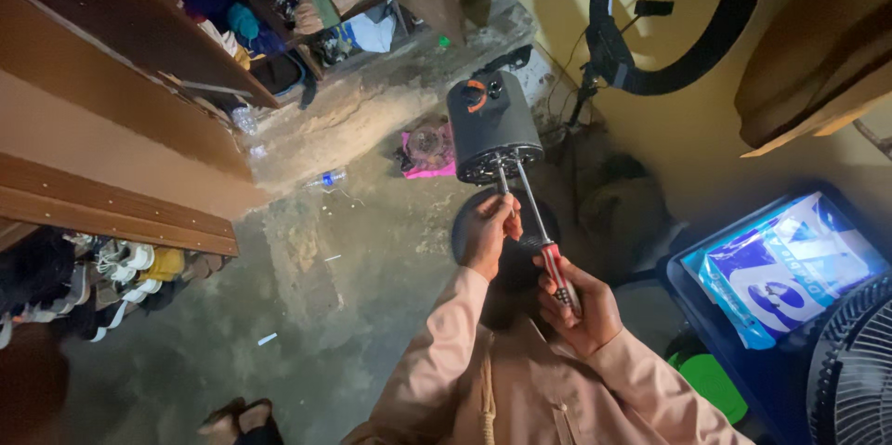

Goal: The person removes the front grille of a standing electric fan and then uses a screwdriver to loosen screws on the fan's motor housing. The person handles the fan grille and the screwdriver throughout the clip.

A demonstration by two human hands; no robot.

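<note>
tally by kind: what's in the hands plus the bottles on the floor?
Fan motor, on a shaft held by the left hand: 1
Screwdriver with red handle, in the right hand: 1
Plastic bottles on the floor, one by the step, one by the shelf: 2
Total: 4

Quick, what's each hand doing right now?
Left hand: closed around the metal shaft under the dark fan motor housing.
Right hand: closed on the red-handled screwdriver, its tip at the housing.
</note>
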